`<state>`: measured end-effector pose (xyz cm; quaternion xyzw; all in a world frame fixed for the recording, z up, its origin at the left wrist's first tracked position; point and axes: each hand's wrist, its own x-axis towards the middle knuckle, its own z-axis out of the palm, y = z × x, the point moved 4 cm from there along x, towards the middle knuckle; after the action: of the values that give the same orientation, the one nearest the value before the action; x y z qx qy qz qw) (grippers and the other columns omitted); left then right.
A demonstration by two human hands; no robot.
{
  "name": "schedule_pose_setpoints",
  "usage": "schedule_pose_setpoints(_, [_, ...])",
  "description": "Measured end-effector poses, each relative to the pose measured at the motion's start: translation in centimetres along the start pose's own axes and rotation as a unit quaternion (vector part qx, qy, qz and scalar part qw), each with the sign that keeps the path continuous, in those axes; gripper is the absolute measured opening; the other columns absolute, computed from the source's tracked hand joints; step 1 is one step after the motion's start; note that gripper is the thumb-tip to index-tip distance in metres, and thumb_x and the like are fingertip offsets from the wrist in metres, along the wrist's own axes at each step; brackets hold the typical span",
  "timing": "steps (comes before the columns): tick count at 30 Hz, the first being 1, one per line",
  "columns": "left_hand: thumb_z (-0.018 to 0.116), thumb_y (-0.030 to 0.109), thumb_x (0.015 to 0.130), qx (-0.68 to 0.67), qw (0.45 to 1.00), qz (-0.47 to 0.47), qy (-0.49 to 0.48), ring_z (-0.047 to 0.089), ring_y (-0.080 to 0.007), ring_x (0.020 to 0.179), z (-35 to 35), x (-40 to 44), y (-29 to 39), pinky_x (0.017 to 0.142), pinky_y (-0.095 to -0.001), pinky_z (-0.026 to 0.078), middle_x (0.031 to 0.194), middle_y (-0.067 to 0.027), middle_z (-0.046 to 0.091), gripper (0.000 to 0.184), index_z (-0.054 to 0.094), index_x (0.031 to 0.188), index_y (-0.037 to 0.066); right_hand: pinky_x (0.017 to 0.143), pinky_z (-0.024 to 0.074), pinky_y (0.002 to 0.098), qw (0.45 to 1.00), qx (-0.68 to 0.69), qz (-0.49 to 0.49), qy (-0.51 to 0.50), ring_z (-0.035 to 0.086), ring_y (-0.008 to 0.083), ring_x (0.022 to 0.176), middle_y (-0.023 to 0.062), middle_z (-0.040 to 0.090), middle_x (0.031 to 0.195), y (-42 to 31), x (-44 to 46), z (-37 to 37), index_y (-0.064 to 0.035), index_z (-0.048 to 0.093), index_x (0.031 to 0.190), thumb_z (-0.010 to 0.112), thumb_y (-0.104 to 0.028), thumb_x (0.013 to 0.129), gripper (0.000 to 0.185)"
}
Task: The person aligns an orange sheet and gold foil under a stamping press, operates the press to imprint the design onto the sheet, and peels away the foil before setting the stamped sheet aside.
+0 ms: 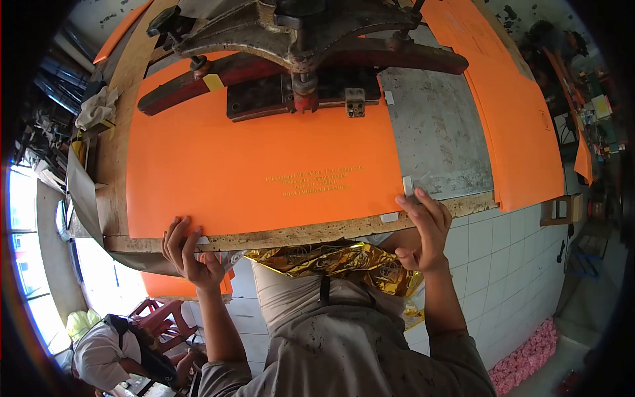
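Observation:
A large orange sheet (198, 159) lies flat under a metal press, with several lines of small gold lettering near its front right. At the sheet's front left edge, my left hand (190, 255) rests its fingertips, fingers apart and thumb below. My right hand (426, 231) has its fingers stretched out at the sheet's front right corner, touching or close beside a small white block (407, 185). Neither hand is visibly closed around anything. Crumpled gold foil (311, 259) hangs between my arms, along the wooden table edge (297, 233).
The press's dark arm (423, 58) and black block (258, 99) sit over the sheet's far side. A grey metal plate (440, 126) lies to the right, beside stacked orange sheets (522, 132). A seated person (109, 354) is at lower left, near a red stool (162, 321).

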<state>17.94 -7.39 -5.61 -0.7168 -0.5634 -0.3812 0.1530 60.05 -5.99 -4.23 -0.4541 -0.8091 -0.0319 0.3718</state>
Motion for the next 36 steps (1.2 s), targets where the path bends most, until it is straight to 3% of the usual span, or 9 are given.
schedule_pose_setpoints(11, [0.047,0.05,0.1,-0.002,0.998,-0.018,0.054,0.061,-0.0356,0.117,0.8,0.3,0.4,0.104,-0.0504,0.04,0.119,-0.0141,0.067,0.046,0.066,0.107,0.009,0.115,0.0298,0.04,0.997,-0.065,-0.013,0.027,0.061,0.0238,0.129,0.0038,0.074,0.124,0.6,-1.6,1.3,-0.0169,0.051,0.144,0.033,-0.058,0.106,0.058])
schedule_pose_setpoints(16, [0.035,0.058,0.101,0.044,0.996,-0.019,0.075,0.06,-0.0307,0.116,1.4,-0.5,-0.2,0.106,-0.0496,0.037,0.115,-0.0072,0.068,0.052,0.064,0.104,0.015,0.117,0.0256,0.0411,0.993,-0.094,-0.038,0.055,0.058,0.0225,0.13,0.0028,0.075,0.123,0.8,-2.0,1.8,-0.0176,0.05,0.143,0.03,-0.057,0.107,0.057])
schedule_pose_setpoints(25, [0.031,0.058,0.102,0.071,0.992,-0.016,0.103,0.056,-0.0306,0.12,2.2,-1.1,-0.3,0.107,-0.0505,0.035,0.123,-0.0062,0.065,0.052,0.062,0.111,0.017,0.119,0.0226,0.0411,0.991,-0.108,-0.042,0.07,0.056,0.0213,0.132,0.0016,0.074,0.124,1.1,-2.7,2.3,-0.0184,0.048,0.144,0.026,-0.056,0.106,0.058])
schedule_pose_setpoints(36, [0.029,0.058,0.102,0.078,0.993,-0.021,0.082,0.057,-0.0306,0.119,2.1,-1.4,-0.3,0.106,-0.0503,0.037,0.12,-0.0075,0.065,0.054,0.062,0.11,0.016,0.121,0.0188,0.0411,0.988,-0.122,-0.028,0.085,0.054,0.0199,0.133,0.0003,0.072,0.127,1.1,-3.0,2.8,-0.0203,0.047,0.146,0.025,-0.06,0.105,0.061])
